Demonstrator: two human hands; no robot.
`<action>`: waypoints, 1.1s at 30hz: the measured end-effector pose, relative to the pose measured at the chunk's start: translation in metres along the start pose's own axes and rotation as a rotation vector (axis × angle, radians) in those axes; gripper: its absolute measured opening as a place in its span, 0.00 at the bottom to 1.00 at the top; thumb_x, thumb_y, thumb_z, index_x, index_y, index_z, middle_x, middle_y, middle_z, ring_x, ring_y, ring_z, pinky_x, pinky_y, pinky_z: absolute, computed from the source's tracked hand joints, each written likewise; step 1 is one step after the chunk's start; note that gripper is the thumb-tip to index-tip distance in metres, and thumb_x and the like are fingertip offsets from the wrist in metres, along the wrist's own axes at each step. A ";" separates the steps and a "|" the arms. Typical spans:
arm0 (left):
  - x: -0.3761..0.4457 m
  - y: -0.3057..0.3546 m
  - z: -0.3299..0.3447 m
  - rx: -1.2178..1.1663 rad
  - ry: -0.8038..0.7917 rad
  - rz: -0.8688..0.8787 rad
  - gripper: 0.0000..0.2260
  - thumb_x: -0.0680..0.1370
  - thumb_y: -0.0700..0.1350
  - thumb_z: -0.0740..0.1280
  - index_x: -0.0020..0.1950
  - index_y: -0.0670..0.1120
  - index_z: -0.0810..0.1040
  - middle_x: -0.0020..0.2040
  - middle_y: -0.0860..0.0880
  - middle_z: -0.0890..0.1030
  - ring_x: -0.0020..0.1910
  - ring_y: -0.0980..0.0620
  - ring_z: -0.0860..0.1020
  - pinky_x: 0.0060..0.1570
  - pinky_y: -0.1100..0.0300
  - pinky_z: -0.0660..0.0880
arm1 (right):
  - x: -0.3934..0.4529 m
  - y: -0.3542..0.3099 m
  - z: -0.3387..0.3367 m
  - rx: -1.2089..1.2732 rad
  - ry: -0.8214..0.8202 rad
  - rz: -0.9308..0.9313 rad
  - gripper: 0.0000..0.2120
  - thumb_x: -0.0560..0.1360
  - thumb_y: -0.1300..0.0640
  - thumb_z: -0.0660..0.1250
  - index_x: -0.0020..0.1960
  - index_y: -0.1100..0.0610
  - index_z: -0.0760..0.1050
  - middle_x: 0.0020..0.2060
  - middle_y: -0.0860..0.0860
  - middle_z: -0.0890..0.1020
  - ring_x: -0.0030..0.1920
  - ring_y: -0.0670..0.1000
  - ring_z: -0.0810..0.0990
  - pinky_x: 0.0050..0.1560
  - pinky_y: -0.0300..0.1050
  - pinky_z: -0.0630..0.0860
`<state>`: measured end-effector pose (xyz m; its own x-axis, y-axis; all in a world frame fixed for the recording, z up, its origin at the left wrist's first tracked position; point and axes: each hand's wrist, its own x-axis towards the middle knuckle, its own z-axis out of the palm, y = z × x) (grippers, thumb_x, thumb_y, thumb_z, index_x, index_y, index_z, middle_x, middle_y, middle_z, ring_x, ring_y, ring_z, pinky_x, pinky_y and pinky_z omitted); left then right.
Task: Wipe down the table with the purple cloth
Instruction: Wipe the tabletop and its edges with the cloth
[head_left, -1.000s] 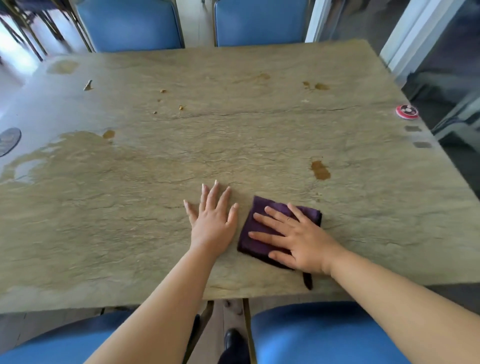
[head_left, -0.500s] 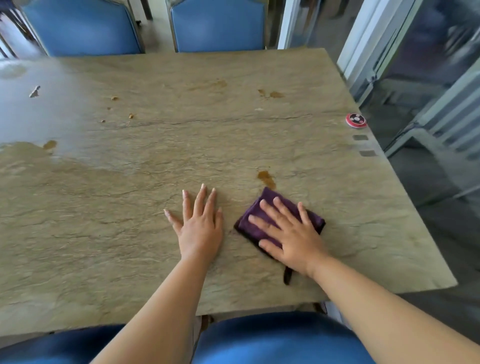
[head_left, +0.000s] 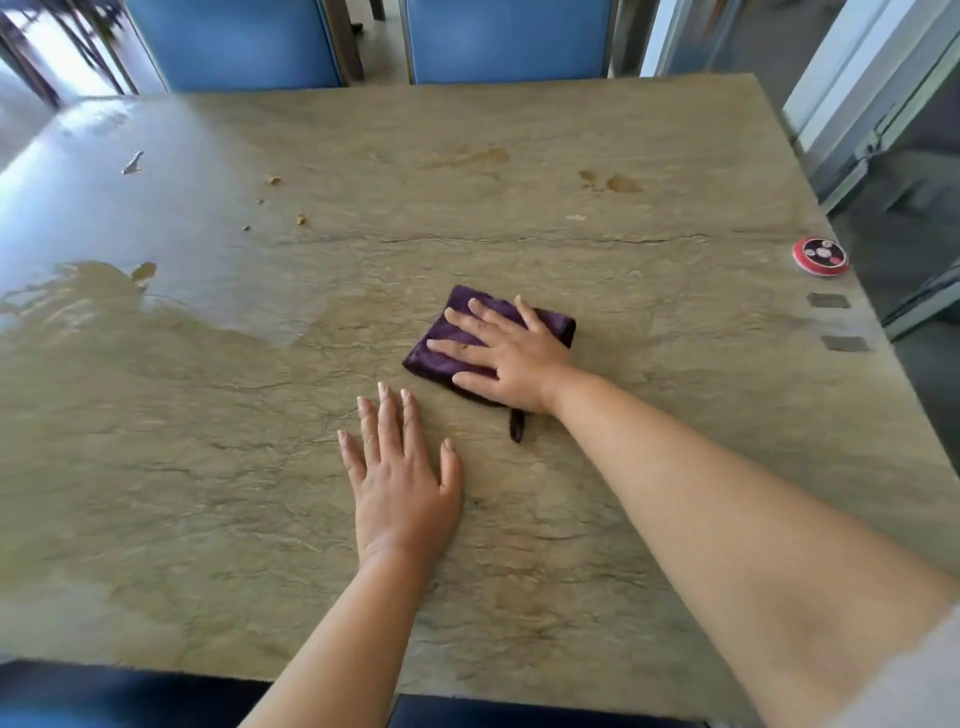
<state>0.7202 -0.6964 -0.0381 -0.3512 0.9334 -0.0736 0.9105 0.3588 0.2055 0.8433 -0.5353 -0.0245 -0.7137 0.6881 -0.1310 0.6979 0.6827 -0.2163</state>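
The folded purple cloth (head_left: 457, 338) lies flat on the greenish-tan stone-patterned counter (head_left: 649, 415), near the middle of the surface. A short dark loop (head_left: 517, 428) trails from the cloth's near edge onto the counter.

Right hand (head_left: 511, 358): palm down on top of the purple cloth, fingers spread wide and pressed flat against the fabric — not curled around it. The far-left part of the cloth remains visible beyond the fingertips.

Left hand (head_left: 400, 483): palm down directly on the counter, fingers extended and close together, thumb out to the side. It rests nearer the person than the cloth and slightly left of it, holding nothing; its fingertips are close to the cloth but apart from it.

Surface condition relative to the cloth:
- Brown stains (head_left: 615, 182) lie farther away, to the right.
- Small crumbs (head_left: 300, 219) lie farther away, to the left.
- A wet patch (head_left: 130, 312) covers the counter well to the left.

A round red-and-white disc (head_left: 821, 255) sits at the counter's right edge — well apart from the cloth. Two blue chairs (head_left: 506, 39) stand at the far side.
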 end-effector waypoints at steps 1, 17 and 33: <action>0.000 0.000 0.000 0.010 -0.009 0.003 0.34 0.76 0.60 0.39 0.80 0.46 0.43 0.80 0.48 0.40 0.77 0.48 0.35 0.75 0.45 0.37 | 0.005 0.017 -0.003 0.012 0.011 0.049 0.24 0.79 0.36 0.48 0.74 0.33 0.50 0.77 0.41 0.47 0.77 0.47 0.41 0.73 0.61 0.35; 0.005 -0.002 -0.005 -0.039 -0.041 0.015 0.33 0.75 0.56 0.38 0.80 0.46 0.43 0.80 0.49 0.39 0.77 0.48 0.35 0.74 0.45 0.34 | -0.125 0.022 0.019 -0.063 0.056 0.086 0.26 0.75 0.34 0.43 0.73 0.33 0.51 0.77 0.42 0.51 0.77 0.48 0.47 0.74 0.62 0.43; -0.046 0.078 0.001 -0.130 -0.157 0.364 0.24 0.82 0.54 0.48 0.79 0.56 0.53 0.79 0.60 0.48 0.77 0.57 0.39 0.73 0.42 0.33 | -0.278 0.017 0.032 -0.132 -0.023 0.073 0.26 0.78 0.35 0.46 0.75 0.34 0.47 0.77 0.42 0.46 0.77 0.48 0.42 0.74 0.59 0.37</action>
<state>0.8073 -0.7118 -0.0194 0.0351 0.9923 -0.1192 0.9304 0.0111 0.3664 1.0516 -0.7231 -0.0232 -0.6608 0.7325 -0.1637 0.7488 0.6584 -0.0763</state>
